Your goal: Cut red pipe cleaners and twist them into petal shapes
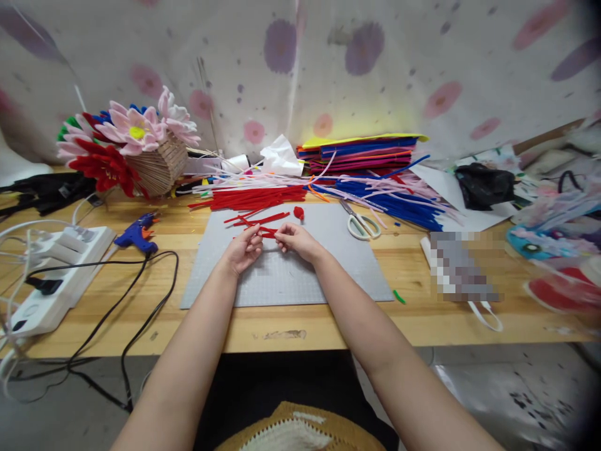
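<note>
My left hand (244,248) and my right hand (297,241) meet over a grey cutting mat (328,269). Both pinch a short red pipe cleaner (268,232) stretched between their fingertips. More cut red pipe cleaner pieces (261,219) lie on the mat just beyond the hands. A small red rolled bud (298,213) sits at the mat's far edge. A larger heap of red pipe cleaners (248,198) lies behind the mat.
Scissors (360,224) rest on the mat's right corner. Blue and pink pipe cleaners (394,203) and stacked coloured sheets (361,153) lie behind. A blue glue gun (137,234), a power strip (51,275) with cables, and a basket of pipe-cleaner flowers (129,147) stand left.
</note>
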A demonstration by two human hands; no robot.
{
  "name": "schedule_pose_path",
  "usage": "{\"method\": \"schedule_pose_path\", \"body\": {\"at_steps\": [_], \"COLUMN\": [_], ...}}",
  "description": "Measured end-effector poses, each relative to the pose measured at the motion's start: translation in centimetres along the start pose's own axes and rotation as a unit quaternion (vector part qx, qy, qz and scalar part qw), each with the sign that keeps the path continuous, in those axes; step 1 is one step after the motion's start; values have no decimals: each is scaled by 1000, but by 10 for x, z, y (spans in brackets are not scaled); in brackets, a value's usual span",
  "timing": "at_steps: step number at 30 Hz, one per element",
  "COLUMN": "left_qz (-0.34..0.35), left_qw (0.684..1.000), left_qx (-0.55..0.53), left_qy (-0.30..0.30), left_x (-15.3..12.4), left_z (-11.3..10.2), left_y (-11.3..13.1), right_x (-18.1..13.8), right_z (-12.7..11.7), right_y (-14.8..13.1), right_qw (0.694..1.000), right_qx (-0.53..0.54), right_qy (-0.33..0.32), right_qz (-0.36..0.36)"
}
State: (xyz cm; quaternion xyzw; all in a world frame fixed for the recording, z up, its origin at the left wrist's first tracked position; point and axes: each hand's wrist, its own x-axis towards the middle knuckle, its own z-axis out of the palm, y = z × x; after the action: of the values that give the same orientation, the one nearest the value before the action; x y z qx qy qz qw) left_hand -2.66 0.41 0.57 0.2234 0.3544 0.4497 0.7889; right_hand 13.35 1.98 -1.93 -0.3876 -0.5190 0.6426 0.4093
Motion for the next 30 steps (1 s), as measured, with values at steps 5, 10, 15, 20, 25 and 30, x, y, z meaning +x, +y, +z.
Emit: {"method": "schedule_pose_path", "body": {"at_steps": [5, 10, 15, 20, 25, 30], "left_qz": [25, 72, 170, 139, 125, 140], "left_qw": [998, 996, 975, 971, 979, 976], "left_qx": [-58, -41, 140, 192, 159, 167], "left_qy": [5, -25, 22, -38, -26, -17], "left_x": [1, 1, 7, 10, 9, 10], "left_z": [0, 0, 3, 0, -3, -2], "left_y": [0, -1, -17, -22, -18, -19], "right_x": [-1, -1, 0, -3, -6, -6], "right_z": [4, 10, 11, 14, 13, 11], "right_y": [0, -2, -6, -8, -9, -10], "right_qw": [999, 1000, 982, 973, 975, 985], "right_qx": [-34, 21, 171, 200, 162, 113], "right_qy": [-30, -11, 51, -12, -82, -78], "right_qz": [-4, 8, 66, 113, 129, 106]}}
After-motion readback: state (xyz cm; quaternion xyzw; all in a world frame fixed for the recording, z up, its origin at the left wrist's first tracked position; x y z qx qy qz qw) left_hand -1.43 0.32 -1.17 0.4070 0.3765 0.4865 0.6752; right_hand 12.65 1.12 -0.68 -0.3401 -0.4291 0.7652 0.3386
